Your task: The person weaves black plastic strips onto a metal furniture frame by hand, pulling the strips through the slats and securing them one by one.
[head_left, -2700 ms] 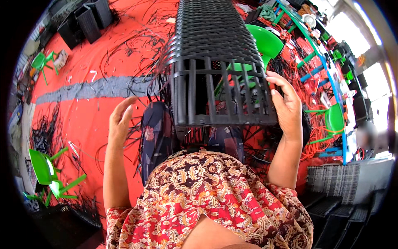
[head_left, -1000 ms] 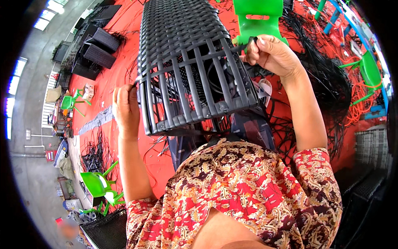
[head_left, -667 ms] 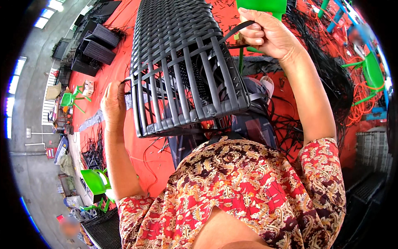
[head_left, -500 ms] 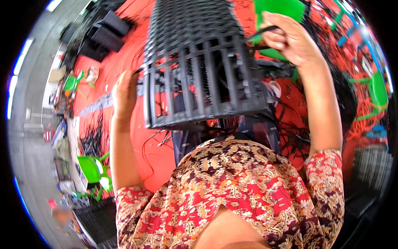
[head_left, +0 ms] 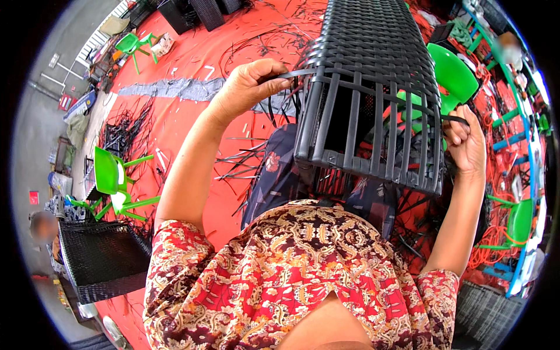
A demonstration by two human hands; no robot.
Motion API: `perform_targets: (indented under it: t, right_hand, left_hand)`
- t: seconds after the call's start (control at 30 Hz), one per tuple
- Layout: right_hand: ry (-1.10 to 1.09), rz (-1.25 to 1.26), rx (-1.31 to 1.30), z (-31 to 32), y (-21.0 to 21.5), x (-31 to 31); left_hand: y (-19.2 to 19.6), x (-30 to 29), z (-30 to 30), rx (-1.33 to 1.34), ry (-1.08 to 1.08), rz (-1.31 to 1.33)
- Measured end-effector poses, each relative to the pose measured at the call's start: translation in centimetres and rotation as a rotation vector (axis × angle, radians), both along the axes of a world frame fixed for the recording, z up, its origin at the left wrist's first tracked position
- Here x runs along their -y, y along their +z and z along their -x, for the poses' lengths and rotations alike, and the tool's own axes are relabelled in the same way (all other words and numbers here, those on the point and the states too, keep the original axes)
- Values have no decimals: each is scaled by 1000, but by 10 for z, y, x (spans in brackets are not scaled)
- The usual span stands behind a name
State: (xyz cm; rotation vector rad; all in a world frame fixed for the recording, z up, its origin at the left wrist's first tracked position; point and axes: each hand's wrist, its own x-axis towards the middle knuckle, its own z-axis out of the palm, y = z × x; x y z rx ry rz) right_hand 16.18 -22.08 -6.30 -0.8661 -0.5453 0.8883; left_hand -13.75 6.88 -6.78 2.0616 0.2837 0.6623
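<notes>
A black woven rattan-style piece (head_left: 373, 41) stands before me above my lap. Its far part is tightly woven; nearest me, bare upright strips run down to a frame bar, with gaps between them. At its left edge, my left hand (head_left: 256, 84) pinches a flat black plastic strip (head_left: 296, 74) that leads to the weave. On the other side my right hand (head_left: 464, 137) is closed on a black strip (head_left: 454, 119) coming off the right edge. The crosswise strip between the two edges passes through the uprights. Part of the right fingers is hidden.
Red sheeting (head_left: 192, 140) covers the floor, littered with black strip offcuts (head_left: 125, 125). Green chairs (head_left: 111, 172) stand left and a green chair (head_left: 452, 73) beyond the woven piece. A black woven item (head_left: 105, 256) sits lower left, near another person. Orange strips (head_left: 496, 248) lie right.
The woven piece now appears farther right and turned in view. My left hand has moved up and inward, drawing close to its left edge; my right hand sits lower, near the right edge.
</notes>
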Motion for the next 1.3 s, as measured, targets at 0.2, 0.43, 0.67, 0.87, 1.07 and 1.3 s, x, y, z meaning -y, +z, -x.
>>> perform_targets:
  t: [0.2,0.43,0.67,0.87,1.07,1.3]
  right_hand:
    - [-50,10,-28,0,4,7]
    - [-95,36,41,-3,0,15]
    - [-6,-27,-10,-6,1,13]
    - [58,19,66,4,5,1]
    - [200,195,514,10,17,-10]
    - [-219,149,939,30,21,-10]
  left_hand:
    - [4,40,1,323,159,-534]
    - [-8,69,-26,258,282,-660]
    - [-4,56,-33,161,354,-740]
    - [-17,31,-22,71,405,-1042]
    - [-25,-18,5,-212,542,-1185]
    - [-34,-29,-1,-223,540,-1203]
